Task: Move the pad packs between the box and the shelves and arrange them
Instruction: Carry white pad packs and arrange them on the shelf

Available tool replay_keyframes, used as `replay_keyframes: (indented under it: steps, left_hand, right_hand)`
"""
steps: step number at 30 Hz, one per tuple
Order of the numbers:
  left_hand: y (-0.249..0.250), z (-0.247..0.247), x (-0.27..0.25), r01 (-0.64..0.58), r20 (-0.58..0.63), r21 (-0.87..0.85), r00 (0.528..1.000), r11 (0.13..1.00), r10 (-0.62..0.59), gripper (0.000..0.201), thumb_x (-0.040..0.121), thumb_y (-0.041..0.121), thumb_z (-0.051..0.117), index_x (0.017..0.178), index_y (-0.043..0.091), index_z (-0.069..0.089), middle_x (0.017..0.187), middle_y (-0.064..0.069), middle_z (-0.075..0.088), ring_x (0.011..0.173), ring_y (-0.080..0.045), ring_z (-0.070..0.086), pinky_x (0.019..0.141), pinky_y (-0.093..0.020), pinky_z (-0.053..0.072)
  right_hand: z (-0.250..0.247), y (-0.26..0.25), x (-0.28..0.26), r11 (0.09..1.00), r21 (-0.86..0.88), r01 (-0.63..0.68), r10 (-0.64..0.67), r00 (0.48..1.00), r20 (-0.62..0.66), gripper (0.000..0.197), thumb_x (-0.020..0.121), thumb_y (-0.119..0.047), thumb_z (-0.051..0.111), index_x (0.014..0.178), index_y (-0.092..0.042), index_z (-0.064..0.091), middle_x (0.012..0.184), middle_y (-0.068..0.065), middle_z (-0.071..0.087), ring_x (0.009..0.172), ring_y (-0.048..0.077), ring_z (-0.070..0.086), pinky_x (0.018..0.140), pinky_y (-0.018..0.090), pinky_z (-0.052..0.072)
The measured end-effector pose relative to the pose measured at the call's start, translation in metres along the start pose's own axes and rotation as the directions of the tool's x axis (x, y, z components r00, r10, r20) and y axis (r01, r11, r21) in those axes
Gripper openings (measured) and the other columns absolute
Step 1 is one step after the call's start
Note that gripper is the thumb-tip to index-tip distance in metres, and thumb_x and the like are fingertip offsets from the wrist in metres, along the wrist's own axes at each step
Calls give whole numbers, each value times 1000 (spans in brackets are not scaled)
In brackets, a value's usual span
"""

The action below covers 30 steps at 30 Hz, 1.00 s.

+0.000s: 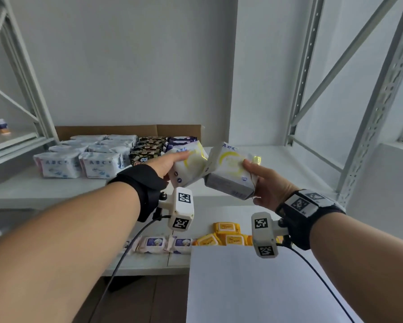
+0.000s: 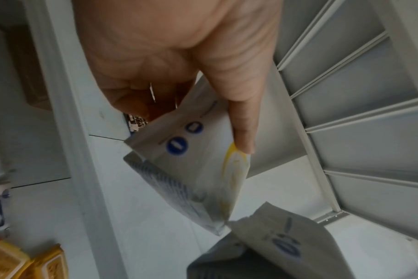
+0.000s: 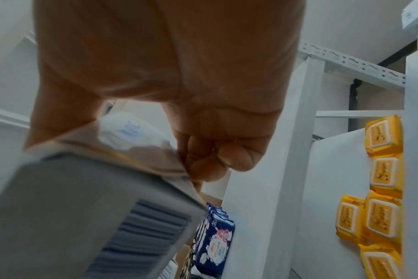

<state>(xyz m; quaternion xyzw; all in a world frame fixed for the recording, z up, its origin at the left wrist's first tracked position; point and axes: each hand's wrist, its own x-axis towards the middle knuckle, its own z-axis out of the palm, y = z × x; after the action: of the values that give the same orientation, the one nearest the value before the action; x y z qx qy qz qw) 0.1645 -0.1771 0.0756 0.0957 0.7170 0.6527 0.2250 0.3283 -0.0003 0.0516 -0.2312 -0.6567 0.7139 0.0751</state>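
My left hand (image 1: 170,163) grips a white pad pack with a yellow ring (image 1: 190,167) in the air over the middle shelf (image 1: 289,159). My right hand (image 1: 263,183) grips a second white-and-yellow pad pack (image 1: 228,176) just to its right, corners nearly touching. In the left wrist view my thumb presses the pack's (image 2: 198,149) front face, and the other pack (image 2: 286,243) shows below. In the right wrist view curled fingers (image 3: 215,160) pinch the pack's (image 3: 95,198) edge. White pad packs (image 1: 79,159), dark packs (image 1: 147,148) and purple packs (image 1: 179,141) stand in rows on the shelf's left.
A flat cardboard sheet (image 1: 126,130) stands behind the rows. Purple wipe packs (image 1: 163,244) and yellow wipe packs (image 1: 223,236) lie on the lower shelf. A white box flap (image 1: 254,287) sits under my right arm. Shelf uprights (image 1: 370,113) rise at the right.
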Motion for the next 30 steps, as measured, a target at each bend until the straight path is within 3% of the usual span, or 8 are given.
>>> replay_keyframes:
  steps: [5,7,11,16,19,22,26,30]
  left_hand:
    - [21,3,43,-33,51,34,998,999,31,22,80,33,72,77,16,59,49,4,65,59,-12,55,35,-12,41]
    - [30,4,59,-40,69,80,997,996,35,22,79,33,73,81,16,60,64,-1,65,51,-12,60,34,-14,42]
    - [50,17,92,-77,41,117,997,990,72,28,72,31,79,73,13,57,49,1,64,39,-10,59,29,-16,40]
    - [75,46,148,-56,110,182,993,982,36,32,68,34,82,79,14,60,73,-6,64,66,-20,61,64,-30,53]
    - [87,63,191,-47,177,195,984,980,12,29,68,30,82,80,13,62,64,-5,70,67,-21,65,69,-33,55]
    - [97,79,240,-89,169,266,985,960,45,42,60,24,87,91,7,63,84,-13,71,81,-27,69,78,-45,57]
    - [105,97,311,-126,153,395,986,910,70,46,54,19,87,86,4,58,68,-13,60,34,-21,58,32,-28,46]
    - [103,110,390,-141,194,548,980,824,39,52,46,25,88,79,7,53,73,-13,62,56,-22,62,44,-29,52]
  right_hand:
    - [-9,-19,42,998,-56,40,-41,999,-13,50,63,-54,66,96,-17,63,71,-1,63,55,13,43,52,24,23]
    - [-14,-27,57,996,-71,52,-54,998,-24,49,59,-54,68,91,-17,64,70,-1,64,55,13,44,52,24,25]
    - [-26,-46,85,994,-69,82,-88,993,-83,33,58,-47,71,74,-18,67,65,0,66,57,14,50,60,25,33]
    - [-54,-63,124,993,-58,106,-114,981,-158,34,57,-43,74,80,-19,65,69,-1,68,64,14,56,69,26,40]
    - [-67,-69,155,993,-56,106,-115,974,-193,34,55,-40,76,82,-20,65,70,-3,69,64,13,57,70,26,41]
    - [-76,-66,193,992,-76,97,-113,962,-248,26,64,-29,76,86,-21,66,70,-5,70,67,13,57,73,27,41]
    - [-88,-54,256,995,-95,44,-73,942,-328,22,74,-15,74,93,-21,66,80,-3,70,80,16,58,83,33,40]
    - [-96,-35,323,990,-128,-53,-1,922,-388,44,74,-7,73,113,-22,60,102,0,68,97,17,58,93,37,40]
